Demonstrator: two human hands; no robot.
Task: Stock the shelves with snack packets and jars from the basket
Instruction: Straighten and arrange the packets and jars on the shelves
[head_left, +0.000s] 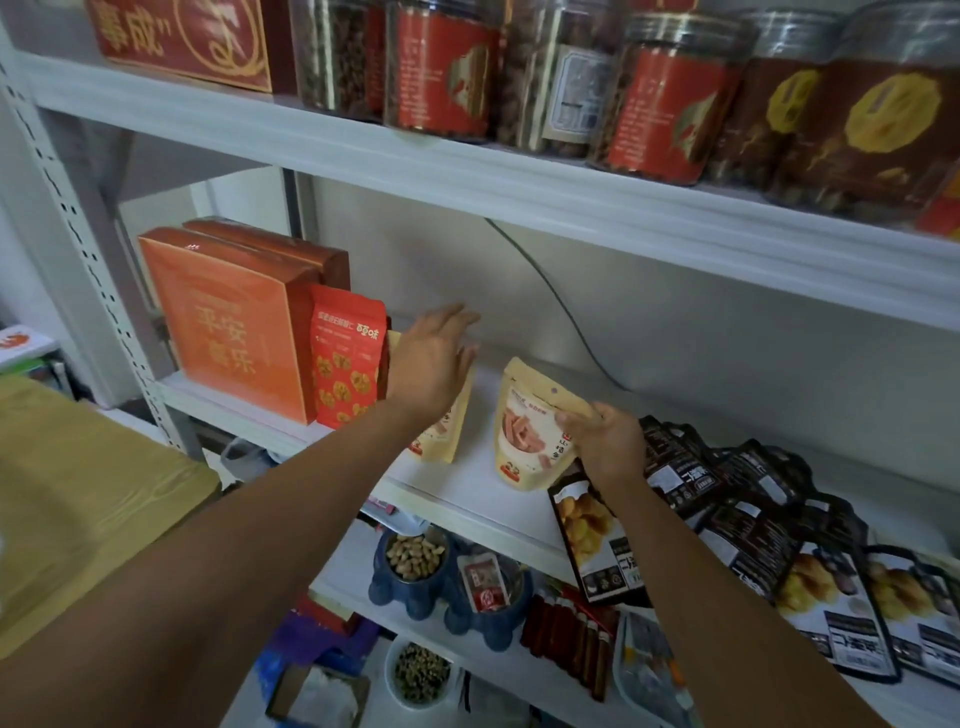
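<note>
My left hand (434, 358) lies flat with straight fingers against the top of a cream snack pouch (441, 434) standing on the white middle shelf (467, 493), right beside a red snack pouch (345, 364). My right hand (605, 441) pinches the right edge of a second cream pouch (524, 431), which stands upright a little to the right of the first. Only the lower part of the left cream pouch shows below my hand. No basket is in view.
Two orange boxes (234, 322) stand at the shelf's left end. Several black snack packets (753, 525) lie piled on the right. Jars with red labels (660, 98) line the upper shelf. Blue bowls of nuts (413, 561) sit on the lower shelf. A cable (550, 291) runs down the back wall.
</note>
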